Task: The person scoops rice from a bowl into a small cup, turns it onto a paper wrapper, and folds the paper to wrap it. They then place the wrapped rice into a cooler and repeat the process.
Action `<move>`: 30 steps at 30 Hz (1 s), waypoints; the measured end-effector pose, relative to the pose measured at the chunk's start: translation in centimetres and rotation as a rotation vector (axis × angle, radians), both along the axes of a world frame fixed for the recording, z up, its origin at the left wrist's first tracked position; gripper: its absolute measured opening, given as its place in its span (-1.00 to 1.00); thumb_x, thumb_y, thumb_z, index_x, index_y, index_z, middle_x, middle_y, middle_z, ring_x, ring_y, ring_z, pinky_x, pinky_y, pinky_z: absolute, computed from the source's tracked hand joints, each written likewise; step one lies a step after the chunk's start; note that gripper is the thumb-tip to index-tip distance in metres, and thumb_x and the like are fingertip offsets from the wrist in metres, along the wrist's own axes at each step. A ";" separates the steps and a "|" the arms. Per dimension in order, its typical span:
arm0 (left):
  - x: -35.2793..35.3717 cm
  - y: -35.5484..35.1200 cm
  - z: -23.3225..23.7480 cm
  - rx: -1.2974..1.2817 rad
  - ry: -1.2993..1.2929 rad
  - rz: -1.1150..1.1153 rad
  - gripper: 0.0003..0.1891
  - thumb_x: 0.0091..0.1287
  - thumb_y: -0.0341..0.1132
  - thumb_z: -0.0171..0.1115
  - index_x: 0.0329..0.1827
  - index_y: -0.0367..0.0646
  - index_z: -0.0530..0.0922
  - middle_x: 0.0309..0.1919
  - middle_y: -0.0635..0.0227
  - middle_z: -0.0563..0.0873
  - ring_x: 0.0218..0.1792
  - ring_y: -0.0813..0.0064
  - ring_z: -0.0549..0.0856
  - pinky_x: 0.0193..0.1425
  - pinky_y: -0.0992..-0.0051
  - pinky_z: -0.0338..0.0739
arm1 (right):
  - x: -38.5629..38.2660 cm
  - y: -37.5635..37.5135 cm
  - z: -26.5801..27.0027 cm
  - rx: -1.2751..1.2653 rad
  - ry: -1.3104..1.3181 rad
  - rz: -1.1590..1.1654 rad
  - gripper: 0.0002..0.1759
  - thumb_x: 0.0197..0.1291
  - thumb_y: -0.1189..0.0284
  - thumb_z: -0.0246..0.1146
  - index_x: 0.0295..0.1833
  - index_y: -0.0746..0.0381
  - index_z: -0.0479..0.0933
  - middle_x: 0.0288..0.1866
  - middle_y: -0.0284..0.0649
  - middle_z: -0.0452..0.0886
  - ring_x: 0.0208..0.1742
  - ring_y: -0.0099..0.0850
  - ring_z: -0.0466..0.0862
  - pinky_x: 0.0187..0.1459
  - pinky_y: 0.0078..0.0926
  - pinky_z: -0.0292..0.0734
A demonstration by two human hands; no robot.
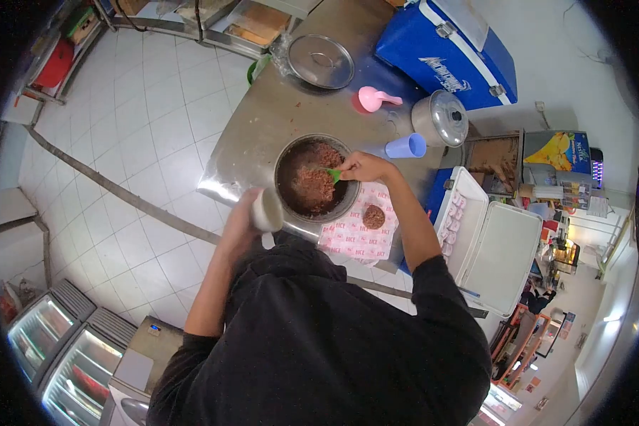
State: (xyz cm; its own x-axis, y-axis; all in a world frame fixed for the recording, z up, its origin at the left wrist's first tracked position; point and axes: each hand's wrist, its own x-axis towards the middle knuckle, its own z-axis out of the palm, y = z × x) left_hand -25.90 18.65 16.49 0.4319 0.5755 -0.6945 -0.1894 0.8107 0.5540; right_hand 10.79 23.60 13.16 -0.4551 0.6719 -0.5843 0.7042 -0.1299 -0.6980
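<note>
My right hand (364, 167) is closed around the handle of a green spoon (334, 175), whose end is in a round metal pot (280, 162). Reddish-brown cooked rice (314, 187) lies in the pot, heaped in places. My left hand (243, 226) grips a whitish cup (267, 210) tilted beside the pot's near left rim; its inside is hidden. To the right of the pot, printed wrapping paper (348, 243) lies on the table with a small round mound of the same rice (373, 217) on it.
On the steel table (263, 121) are a metal lid (321, 62), a pink scoop (378, 99), a blue-violet cup (406, 146) and a lidded pot (440, 118). A blue cooler (447, 53) stands behind. At right, an open cooler (476, 227) holds several wrapped packets (453, 220).
</note>
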 end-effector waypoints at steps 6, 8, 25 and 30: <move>13.9 1.2 -6.9 -0.132 0.011 0.249 -0.64 0.61 0.03 -0.11 0.34 0.15 0.23 0.22 0.24 0.49 0.13 0.16 0.62 0.04 -0.17 0.56 | -6.8 -6.7 3.3 0.444 -0.579 -0.346 -0.87 0.11 0.53 0.22 -0.29 0.22 0.69 -0.35 0.10 0.70 -0.28 0.00 0.76 -0.18 -0.05 0.63; 15.5 1.8 -7.7 -0.108 -0.081 0.282 -0.67 0.60 -0.01 -0.13 0.20 0.02 0.39 0.02 0.22 0.61 -0.01 0.19 0.69 -0.03 -0.10 0.61 | -12.3 -8.6 5.0 0.437 -0.737 -0.552 -0.71 0.31 0.48 0.10 -0.05 0.47 0.63 -0.28 0.22 0.73 -0.22 0.11 0.78 -0.15 0.05 0.68; 13.3 3.8 -7.6 -0.128 -0.121 0.078 -0.63 0.59 -0.01 -0.10 0.27 0.12 0.53 0.18 0.32 0.63 0.19 0.24 0.65 0.12 -0.04 0.61 | -10.1 -13.6 7.5 0.575 -0.835 -0.593 -0.54 0.31 0.36 0.14 0.26 0.29 0.60 -0.56 -0.03 0.68 -0.51 -0.06 0.74 -0.50 -0.01 0.58; 9.5 2.8 -4.1 -0.133 -0.103 0.125 -0.58 0.62 0.04 -0.11 0.29 0.05 0.54 0.19 0.30 0.65 0.21 0.28 0.66 0.20 0.01 0.61 | -8.4 -9.9 3.9 0.525 -0.829 -0.571 -0.58 0.37 0.46 0.06 0.23 0.46 0.56 -0.44 0.06 0.72 -0.39 0.00 0.78 -0.35 -0.01 0.66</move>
